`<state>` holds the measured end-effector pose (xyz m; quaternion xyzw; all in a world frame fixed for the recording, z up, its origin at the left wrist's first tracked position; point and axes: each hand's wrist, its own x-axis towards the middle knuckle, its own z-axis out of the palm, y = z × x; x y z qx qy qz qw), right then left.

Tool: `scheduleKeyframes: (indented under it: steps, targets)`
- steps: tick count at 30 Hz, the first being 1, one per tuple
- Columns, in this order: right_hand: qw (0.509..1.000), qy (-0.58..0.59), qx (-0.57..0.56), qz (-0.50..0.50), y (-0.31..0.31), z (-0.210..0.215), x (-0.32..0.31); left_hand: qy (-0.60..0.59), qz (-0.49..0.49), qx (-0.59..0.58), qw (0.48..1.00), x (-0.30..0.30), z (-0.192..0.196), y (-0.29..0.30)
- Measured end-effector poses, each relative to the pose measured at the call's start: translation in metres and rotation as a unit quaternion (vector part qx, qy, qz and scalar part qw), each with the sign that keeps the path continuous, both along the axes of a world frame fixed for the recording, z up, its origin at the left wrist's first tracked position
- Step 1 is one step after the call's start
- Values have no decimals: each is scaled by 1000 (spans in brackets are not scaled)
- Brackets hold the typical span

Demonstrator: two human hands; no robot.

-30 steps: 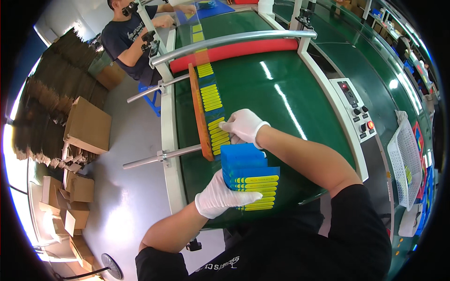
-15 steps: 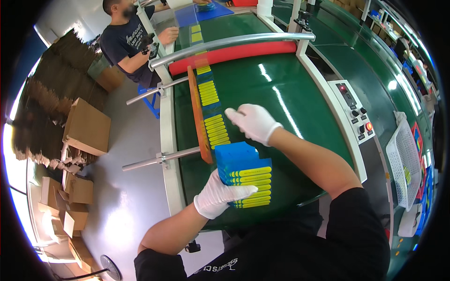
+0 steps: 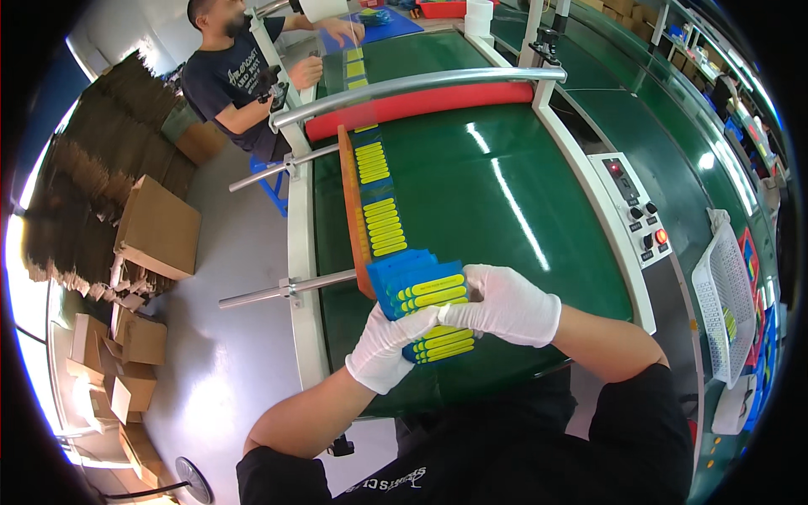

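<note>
A stack of blue sheets (image 3: 401, 268) with yellow rounded bars is held upright over the near end of the green belt. My gloved left hand (image 3: 379, 349) grips it from the lower left, thumb across the front. My gloved right hand (image 3: 515, 308) is closed on its right edge, with its thumb against the front by the left thumb; its fingers behind the stack are hidden. Just beyond, a row of similar yellow-barred blue sheets (image 3: 385, 227) lies on the green belt (image 3: 471, 227), along an orange guide board (image 3: 353, 210).
A red roller (image 3: 429, 103) and metal bar (image 3: 404, 80) span the belt. A control box (image 3: 629, 202) with a lit button is on the right, near a white basket (image 3: 715, 295). Another person (image 3: 240, 84) works beyond the frame at left. Cardboard boxes (image 3: 160, 227) stand on the left.
My right hand has come down and nearer from above the belt to the stack's right edge. The row on the belt has shifted nearer. The other person's hand now reaches over the blue mat.
</note>
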<state>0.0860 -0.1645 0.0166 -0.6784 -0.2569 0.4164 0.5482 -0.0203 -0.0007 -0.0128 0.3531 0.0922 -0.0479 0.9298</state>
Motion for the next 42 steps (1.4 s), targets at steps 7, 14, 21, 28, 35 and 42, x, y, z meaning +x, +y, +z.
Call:
scheduleKeyframes:
  steps: [7,14,21,28,35,42]
  targets:
    - [999,37,13,-18,-4,6,8,31,9,19,999,-2,8,2]
    - [983,28,88,-161,-16,8,39,30,-19,53,998,-3,10,8]
    - [991,67,17,-116,12,-29,80,13,-163,167,972,-6,18,2]
    - [991,-63,-109,-46,75,-41,55,16,-168,192,967,-8,15,4]
    - [965,-171,-195,-35,104,-42,54,21,-174,191,966,-9,16,7]
    - [932,-288,-219,-17,112,-50,60,22,-173,188,967,-8,18,7]
